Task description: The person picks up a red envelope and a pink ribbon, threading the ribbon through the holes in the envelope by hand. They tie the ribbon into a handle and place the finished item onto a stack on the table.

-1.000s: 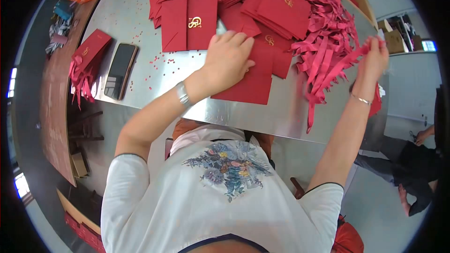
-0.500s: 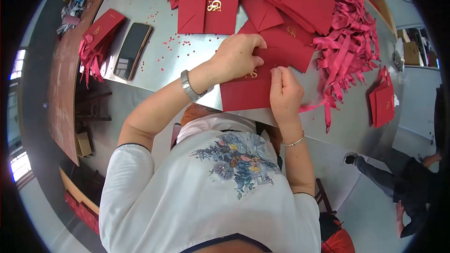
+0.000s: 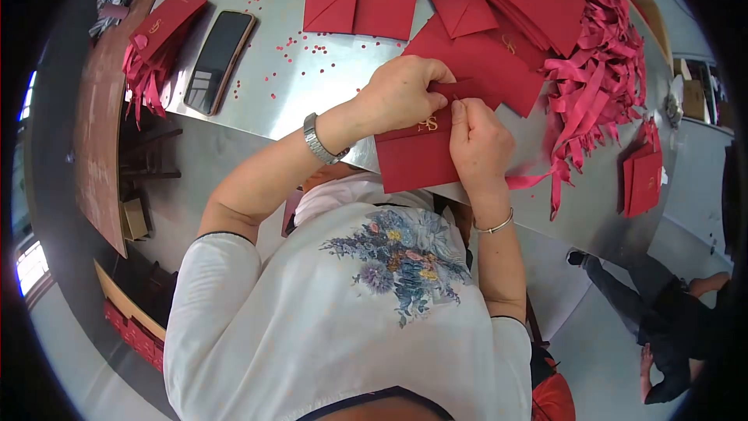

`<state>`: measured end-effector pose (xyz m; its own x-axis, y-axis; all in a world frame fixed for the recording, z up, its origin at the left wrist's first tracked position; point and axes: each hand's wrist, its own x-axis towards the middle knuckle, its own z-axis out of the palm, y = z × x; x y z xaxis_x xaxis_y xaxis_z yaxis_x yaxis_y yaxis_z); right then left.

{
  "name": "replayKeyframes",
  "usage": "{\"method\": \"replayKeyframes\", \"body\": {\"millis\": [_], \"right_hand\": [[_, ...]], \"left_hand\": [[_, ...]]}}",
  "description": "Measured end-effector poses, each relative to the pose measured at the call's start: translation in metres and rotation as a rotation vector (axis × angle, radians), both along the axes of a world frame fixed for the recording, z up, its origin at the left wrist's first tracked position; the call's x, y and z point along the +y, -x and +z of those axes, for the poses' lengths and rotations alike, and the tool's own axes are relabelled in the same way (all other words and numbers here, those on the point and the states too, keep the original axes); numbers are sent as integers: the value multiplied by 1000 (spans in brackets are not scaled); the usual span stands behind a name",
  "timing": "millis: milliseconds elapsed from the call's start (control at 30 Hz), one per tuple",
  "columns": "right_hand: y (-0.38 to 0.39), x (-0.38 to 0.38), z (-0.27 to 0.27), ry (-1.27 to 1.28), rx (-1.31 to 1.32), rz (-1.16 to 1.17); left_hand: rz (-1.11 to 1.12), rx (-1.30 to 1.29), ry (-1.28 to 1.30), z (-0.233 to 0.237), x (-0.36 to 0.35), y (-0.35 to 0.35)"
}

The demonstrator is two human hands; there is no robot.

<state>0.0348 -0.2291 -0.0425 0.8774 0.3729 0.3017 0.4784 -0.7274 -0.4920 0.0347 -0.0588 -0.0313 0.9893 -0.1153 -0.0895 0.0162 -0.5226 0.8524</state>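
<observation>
**Red envelope [image 3: 413, 160] pinched at the near table edge**

Steel table [image 3: 312, 101] fills the far half of the view. More envelopes are piled [image 3: 499, 0] at its far side, and a ribbon heap [image 3: 600, 70] lies to the right. A phone [image 3: 218, 51] lies far left.

The envelope sits at the near edge, partly overhanging it. Its long axis runs left to right, with the right end tilted a little farther away. Its gold emblem [image 3: 427, 123] faces up, by the far edge.

Both hands meet on that far edge, so most of the envelope lies nearer than the grip. The left hand [image 3: 401, 93] curls over it, fingers pressed down. The right hand [image 3: 477, 144], just right of the emblem, has thumb and forefinger pinched together on it. One ribbon strand [image 3: 534, 181] trails right from under the right hand; whether the pinch holds it cannot be told.
</observation>
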Motion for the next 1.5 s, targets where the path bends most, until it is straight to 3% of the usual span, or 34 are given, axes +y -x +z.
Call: {"method": "replayKeyframes", "body": {"millis": [300,467,567,800,867,900,933,1100,1233,1333,1500], "right_hand": [[-11,10,17,189,154,-22],[-27,7,35,370,247,165],[-16,14,37,536,117,177],[-10,4,28,357,170,183],[2,-3,24,247,60,213],[14,-1,23,130,0,224],[17,0,21,126,0,226],[24,-2,20,144,13,226],[23,-6,16,121,104,243],[27,-6,14,33,156,213],[25,-6,14,123,207,184]], "left_hand": [[1,-121,-63,-6,0,7],[-17,-123,-46,-7,0,9],[-82,-178,-71,-10,-1,10],[-126,-82,34,5,12,9],[-261,52,133,12,23,4],[-240,233,215,18,25,3],[-237,235,212,15,27,2],[-463,127,60,13,25,2],[-461,-16,-98,10,17,9],[-400,-70,-228,7,14,15],[-109,-230,-516,-6,47,8]]}}
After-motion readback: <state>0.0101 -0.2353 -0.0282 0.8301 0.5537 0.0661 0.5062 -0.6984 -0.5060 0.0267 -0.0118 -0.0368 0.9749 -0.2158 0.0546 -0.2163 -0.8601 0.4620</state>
